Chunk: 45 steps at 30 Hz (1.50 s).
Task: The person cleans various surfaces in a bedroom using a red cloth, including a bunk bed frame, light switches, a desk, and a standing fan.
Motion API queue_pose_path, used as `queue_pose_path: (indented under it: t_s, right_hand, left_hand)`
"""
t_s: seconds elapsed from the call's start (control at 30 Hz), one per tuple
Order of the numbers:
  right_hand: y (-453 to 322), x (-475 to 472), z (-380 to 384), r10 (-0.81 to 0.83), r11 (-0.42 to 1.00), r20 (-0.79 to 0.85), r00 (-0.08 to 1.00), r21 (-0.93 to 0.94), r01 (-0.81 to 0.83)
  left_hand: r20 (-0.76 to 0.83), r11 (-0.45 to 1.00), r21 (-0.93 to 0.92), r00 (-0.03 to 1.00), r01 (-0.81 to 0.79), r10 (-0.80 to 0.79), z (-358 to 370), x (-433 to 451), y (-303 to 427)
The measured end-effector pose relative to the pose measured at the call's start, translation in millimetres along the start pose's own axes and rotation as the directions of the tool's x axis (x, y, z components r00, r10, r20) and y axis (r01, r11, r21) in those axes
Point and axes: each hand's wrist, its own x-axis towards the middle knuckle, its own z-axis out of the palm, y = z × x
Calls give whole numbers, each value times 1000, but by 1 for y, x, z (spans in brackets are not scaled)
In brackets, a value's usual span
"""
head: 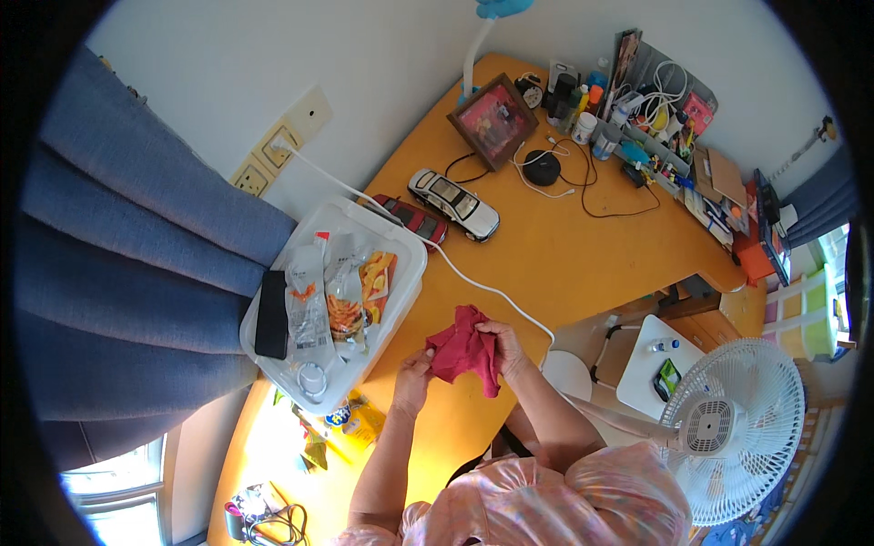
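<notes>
A crumpled dark-pink cloth [464,348] hangs between my two hands, over the front part of the wooden desk [532,252]. My left hand [414,375] pinches its left edge between thumb and fingers. At the upper right edge, my right hand [504,347] grips the fabric, with some of it draping down beside the palm. Left of the cloth stands a white translucent plastic bin [403,300] holding food packets [345,300] and a black flat case [272,314]. A white cable [488,285] runs across the desk just behind my hands.
Two model cars, one silver [456,205] and one red [416,220], sit behind the bin. A picture frame [495,123], bottles [584,127] and a grey organizer [672,160] stand farther back. To the right are a white fan [730,430] and a small white table [649,355].
</notes>
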Motion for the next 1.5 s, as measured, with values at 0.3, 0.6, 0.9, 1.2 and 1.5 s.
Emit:
queue_pose_path:
  t_s: [0.3, 0.6, 0.9, 1.2, 1.5]
  right_hand:
    - [58, -6, -52, -383, 794, -159, 910, -561, 236]
    - [63, -28, -89, -829, 16, 111, 548, -975, 223]
    - [33, -42, -118, -931, -346, 335, 146, -937, -55]
    - [34, -32, -120, -902, -431, 397, 169, -850, -303]
    - [32, -33, -122, -892, -452, 416, 179, -824, -342]
  left_hand:
    - [-399, 917, 360, 860, -172, 318, 22, -23, 15]
    - [245, -208, 964, 852, -165, 463, 40, -3, -28]
    - [721, -370, 678, 674, -635, 163, 26, -85, -82]
    - [602, -439, 785, 706, -437, 374, 14, 15, -45]
    - [486, -412, 851, 786, -326, 383, 34, 2, -59]
